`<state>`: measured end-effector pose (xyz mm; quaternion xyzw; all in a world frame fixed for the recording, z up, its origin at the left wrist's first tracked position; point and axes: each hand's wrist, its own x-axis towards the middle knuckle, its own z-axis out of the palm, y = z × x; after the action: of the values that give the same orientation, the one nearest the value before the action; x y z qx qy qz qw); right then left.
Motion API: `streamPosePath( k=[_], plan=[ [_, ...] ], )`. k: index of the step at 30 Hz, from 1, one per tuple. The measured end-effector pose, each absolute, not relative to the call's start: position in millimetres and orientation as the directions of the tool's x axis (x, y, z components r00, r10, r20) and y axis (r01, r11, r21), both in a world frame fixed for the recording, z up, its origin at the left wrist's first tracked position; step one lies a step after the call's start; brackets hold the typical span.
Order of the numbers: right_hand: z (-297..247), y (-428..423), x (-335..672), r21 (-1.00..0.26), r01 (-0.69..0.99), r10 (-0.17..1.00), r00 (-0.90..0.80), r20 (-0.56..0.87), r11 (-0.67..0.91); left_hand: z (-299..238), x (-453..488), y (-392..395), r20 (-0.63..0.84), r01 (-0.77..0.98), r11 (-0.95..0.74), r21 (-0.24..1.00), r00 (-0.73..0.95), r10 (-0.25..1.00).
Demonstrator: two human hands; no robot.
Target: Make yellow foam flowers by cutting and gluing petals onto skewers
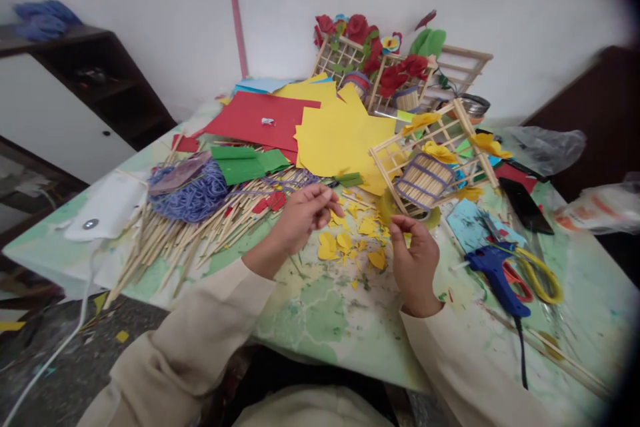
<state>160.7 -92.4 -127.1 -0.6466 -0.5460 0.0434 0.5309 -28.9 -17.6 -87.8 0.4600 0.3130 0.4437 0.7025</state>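
My left hand (pixel 306 217) hovers over the middle of the table, its thumb and fingers drawn together in a pinch; what lies between them, if anything, is too small to make out. To its right, my right hand (pixel 416 260) is closed too, thumb against bent forefinger, and I cannot see what it holds. Loose yellow paper petals (pixel 329 246) and scraps lie on the table between and below the hands. Just behind my right hand is a roll of clear tape (pixel 433 219). A small wooden-stick trellis (pixel 377 153) with yellow paper flowers (pixel 439 151) and a stick basket (pixel 425 180) leans beyond it.
Thin sticks (pixel 200 240) and purple yarn (pixel 193 193) spread at left, near green crepe paper (pixel 240 163). Yellow sheets (pixel 345 137) and a red sheet (pixel 250 113) lie behind. A blue glue gun (pixel 495 273), scissors (pixel 543 277) and a phone (pixel 526 205) are at right.
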Motion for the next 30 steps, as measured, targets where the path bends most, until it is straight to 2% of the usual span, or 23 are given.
streamPosePath(
  k=[3, 5, 10, 15, 20, 22, 26, 28, 30],
  plan=[
    [-122.4, -81.5, 152.5, -0.645, 0.717, 0.801, 0.208, 0.561, 0.265, -78.5, -47.3, -1.6, 0.084, -0.391, 0.009, 0.92, 0.22, 0.972],
    [-118.5, -71.3, 140.6, -0.579, 0.745, 0.846, 0.038, 0.532, 0.331, -75.3, -56.7, 5.0, 0.12, -0.414, -0.053, 0.909, 0.138, 0.983],
    [-113.3, -39.2, 97.7, -0.415, 0.825, 0.912, -0.27, 0.309, 0.385, -77.0, -61.4, 8.2, 0.142, -0.44, -0.076, 0.895, 0.118, 0.983],
    [-118.2, -16.4, 70.5, -0.268, 0.883, 0.923, -0.364, 0.127, 0.385, -82.1, -55.9, 7.0, 0.111, -0.437, -0.021, 0.899, 0.181, 0.977],
    [-123.8, -13.1, 67.0, -0.189, 0.913, 0.931, -0.365, 0.016, 0.361, -81.0, -55.9, 5.5, 0.11, -0.436, -0.011, 0.9, 0.202, 0.973],
    [-126.1, -14.0, 66.7, -0.167, 0.917, 0.932, -0.363, 0.018, 0.361, -79.5, -56.2, 4.4, 0.106, -0.437, -0.005, 0.899, 0.207, 0.973],
    [-130.1, -15.2, 65.4, -0.153, 0.901, 0.912, -0.391, 0.119, 0.406, -78.4, -55.5, 3.5, 0.101, -0.438, 0.0, 0.899, 0.207, 0.973],
    [-129.0, -16.7, 66.2, -0.217, 0.88, 0.901, -0.383, 0.202, 0.422, -79.0, -54.6, 3.6, 0.093, -0.43, 0.004, 0.903, 0.205, 0.974],
    [-124.1, -21.2, 69.8, -0.368, 0.822, 0.884, -0.313, 0.347, 0.435, -79.8, -53.4, 3.5, 0.074, -0.414, 0.017, 0.91, 0.201, 0.977]
  ],
)
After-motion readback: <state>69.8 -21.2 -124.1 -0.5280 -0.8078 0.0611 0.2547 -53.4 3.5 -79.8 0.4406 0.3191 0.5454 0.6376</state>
